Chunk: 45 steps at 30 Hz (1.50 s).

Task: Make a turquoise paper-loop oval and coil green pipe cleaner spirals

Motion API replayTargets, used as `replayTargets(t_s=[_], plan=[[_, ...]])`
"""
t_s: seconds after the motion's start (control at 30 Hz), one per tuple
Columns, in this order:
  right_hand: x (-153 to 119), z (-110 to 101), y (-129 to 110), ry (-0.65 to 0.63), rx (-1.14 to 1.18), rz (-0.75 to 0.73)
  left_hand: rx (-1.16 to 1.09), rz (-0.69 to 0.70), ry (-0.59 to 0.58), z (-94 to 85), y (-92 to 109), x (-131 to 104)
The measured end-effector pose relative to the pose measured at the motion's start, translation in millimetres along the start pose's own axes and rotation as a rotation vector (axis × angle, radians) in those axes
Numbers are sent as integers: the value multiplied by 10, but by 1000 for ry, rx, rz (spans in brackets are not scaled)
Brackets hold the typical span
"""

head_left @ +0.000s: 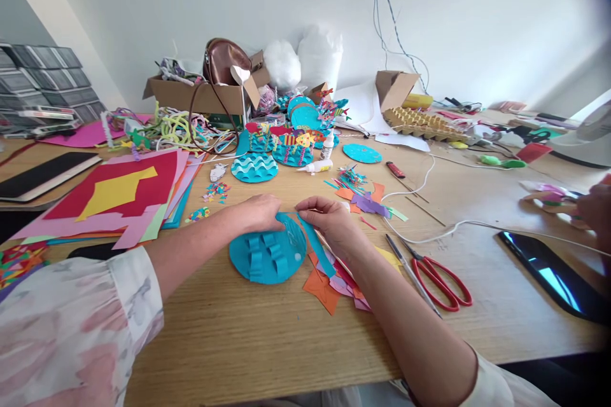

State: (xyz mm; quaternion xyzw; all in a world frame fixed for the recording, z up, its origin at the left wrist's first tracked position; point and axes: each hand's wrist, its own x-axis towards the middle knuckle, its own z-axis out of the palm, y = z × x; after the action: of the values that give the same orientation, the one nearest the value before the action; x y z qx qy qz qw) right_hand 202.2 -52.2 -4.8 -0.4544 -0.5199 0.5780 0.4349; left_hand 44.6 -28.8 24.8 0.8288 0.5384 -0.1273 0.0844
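A round blue disc (263, 270) with several curled blue paper strips standing on it lies on the table in front of me. At its upper edge is my left hand (260, 213), fingers closed on a piece of blue paper. My right hand (327, 219) pinches the upper end of a blue paper strip (317, 248), which hangs down to the right of the disc. Orange paper scraps (322, 289) and pink scraps lie under my right forearm.
Red-handled scissors (442, 280) and a pen (410, 270) lie right of my right forearm, a phone (554, 276) farther right. Coloured paper sheets (119, 197) are at left. Glue bottles (319, 166) and decorated blue discs (254, 167) stand behind. Another person's hand (594, 213) shows at the right edge.
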Motion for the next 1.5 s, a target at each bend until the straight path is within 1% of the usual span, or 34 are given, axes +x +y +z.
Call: replayTargets(t_s=[0.13, 0.33, 0.43, 0.6, 0.73, 0.87, 1.1, 1.3, 1.5], plan=[[-3, -1, -8, -32, -71, 19, 7, -3, 43, 67, -2, 34], [34, -50, 40, -90, -340, 38, 14, 9, 90, 108, -15, 54], [36, -52, 58, -107, -451, 37, 17, 21, 91, 114, -24, 54], [29, -42, 54, -130, -539, 26, 16, 20, 70, 84, -10, 31], [49, -40, 67, -138, -555, 20, 18, 7, 24, 27, 10, 15], [66, -16, 82, -126, -516, 12, 14, 9, 0, -16, 9, 8], [61, 35, 69, -114, -465, -15, -9, -8, 54, 32, 7, 14], [103, 44, 141, -91, -473, -52, 4, -35, 80, 79, 39, 46], [122, 69, 157, -97, -486, -33, 41, -43, 106, 115, 67, 37]])
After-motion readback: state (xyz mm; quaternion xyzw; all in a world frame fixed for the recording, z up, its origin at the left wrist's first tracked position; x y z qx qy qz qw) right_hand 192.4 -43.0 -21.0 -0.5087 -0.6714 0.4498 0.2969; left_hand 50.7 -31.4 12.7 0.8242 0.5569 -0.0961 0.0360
